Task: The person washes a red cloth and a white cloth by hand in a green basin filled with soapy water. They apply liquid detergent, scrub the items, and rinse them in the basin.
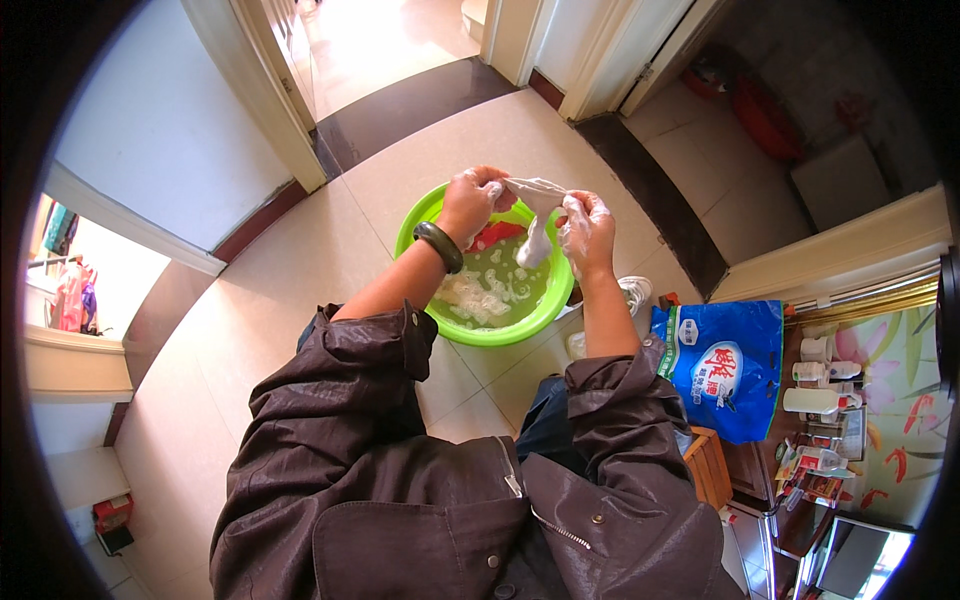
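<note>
My left hand (477, 202), with a dark bangle at its wrist, pinches one end of a wet white cloth item (536, 196), perhaps a sock. My right hand (587, 229), coated with suds, grips the other side of it. The cloth is stretched between both hands, and a soaked part hangs down over the right of a bright green plastic basin (553, 306). Cloudy water with foam (480, 294) fills the basin's bottom. A red cloth (496, 234) lies in the water near the far side, partly hidden by my left hand.
A blue detergent bag (724, 367) stands on the right, near a wooden stool (707, 466). White shoes (636, 292) are beside the basin. Bottles (814, 400) crowd a cabinet at the far right. Doorways with dark thresholds (420, 105) open beyond the tiled floor.
</note>
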Demonstrator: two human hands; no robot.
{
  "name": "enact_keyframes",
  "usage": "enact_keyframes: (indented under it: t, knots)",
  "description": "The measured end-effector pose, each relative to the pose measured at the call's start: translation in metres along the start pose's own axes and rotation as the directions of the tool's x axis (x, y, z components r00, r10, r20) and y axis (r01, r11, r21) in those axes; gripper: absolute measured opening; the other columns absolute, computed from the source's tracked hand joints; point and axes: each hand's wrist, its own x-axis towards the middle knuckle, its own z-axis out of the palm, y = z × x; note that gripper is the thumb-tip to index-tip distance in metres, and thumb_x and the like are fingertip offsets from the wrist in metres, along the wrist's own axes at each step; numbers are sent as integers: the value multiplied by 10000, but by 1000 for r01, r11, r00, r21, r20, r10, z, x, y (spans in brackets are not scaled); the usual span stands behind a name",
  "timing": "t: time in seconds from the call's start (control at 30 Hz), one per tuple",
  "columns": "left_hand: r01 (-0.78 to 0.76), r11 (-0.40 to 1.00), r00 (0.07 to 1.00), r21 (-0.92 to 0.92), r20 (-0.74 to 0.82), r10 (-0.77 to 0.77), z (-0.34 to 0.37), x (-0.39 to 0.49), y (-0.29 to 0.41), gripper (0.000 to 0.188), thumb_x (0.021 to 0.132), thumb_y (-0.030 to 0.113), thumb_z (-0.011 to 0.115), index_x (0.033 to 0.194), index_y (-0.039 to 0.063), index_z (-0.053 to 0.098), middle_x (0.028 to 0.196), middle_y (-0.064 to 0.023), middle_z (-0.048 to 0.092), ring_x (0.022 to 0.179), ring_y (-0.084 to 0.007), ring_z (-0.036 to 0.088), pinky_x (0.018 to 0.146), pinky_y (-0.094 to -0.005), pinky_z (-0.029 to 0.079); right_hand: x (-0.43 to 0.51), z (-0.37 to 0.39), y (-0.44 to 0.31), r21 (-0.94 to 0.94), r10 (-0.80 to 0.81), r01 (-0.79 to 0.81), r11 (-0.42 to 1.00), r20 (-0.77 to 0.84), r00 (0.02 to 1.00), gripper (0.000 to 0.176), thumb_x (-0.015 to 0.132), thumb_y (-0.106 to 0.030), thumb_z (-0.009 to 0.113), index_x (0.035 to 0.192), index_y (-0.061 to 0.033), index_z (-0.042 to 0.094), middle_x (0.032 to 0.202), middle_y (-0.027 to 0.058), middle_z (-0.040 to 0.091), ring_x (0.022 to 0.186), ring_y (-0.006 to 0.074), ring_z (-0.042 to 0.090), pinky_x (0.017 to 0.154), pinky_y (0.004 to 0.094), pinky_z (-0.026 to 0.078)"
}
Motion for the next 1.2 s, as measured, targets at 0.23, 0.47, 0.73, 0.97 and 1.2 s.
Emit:
enact_keyframes:
  t: [0.23,0.47,0.73,0.97,1.2]
  knots:
    - [189,934,975,-304,173,-141,-2,-4,6,213,885,101,550,1042,-42,565,947,-87,621,803,-149,615,734,-259,510,-2,3,-1,262,58,-108,959,192,980,161,929,-73,416,1073,-11,448,791,40,539,628,80,509,551,203,438]
    - [120,986,966,118,216,-143,1,-2,0,211,899,172,562,982,-21,578,930,-91,622,795,-149,604,727,-270,503,0,7,8,118,-1,-22,993,190,982,142,928,-85,431,1042,-12,474,803,25,533,677,77,508,622,209,448]
    - [101,837,995,-538,78,-69,10,1,-9,124,930,151,498,909,31,519,832,-67,563,782,-178,583,752,-339,505,-6,14,-1,-115,22,7,993,245,969,132,914,-142,526,963,-20,537,815,9,545,667,56,486,598,193,418]
    - [-7,901,997,-435,-74,-28,8,7,-13,136,922,191,529,901,57,529,804,-29,548,721,-145,553,673,-307,483,-7,20,1,167,120,-162,973,237,964,143,931,-162,522,979,-26,522,798,5,548,657,57,506,568,204,433]
    - [-310,816,950,487,129,284,47,-27,-2,212,873,236,600,919,36,550,754,-118,619,691,-216,615,632,-333,479,1,27,45,445,133,-207,871,192,972,202,966,-205,428,974,-35,539,889,29,565,784,130,557,706,254,480]
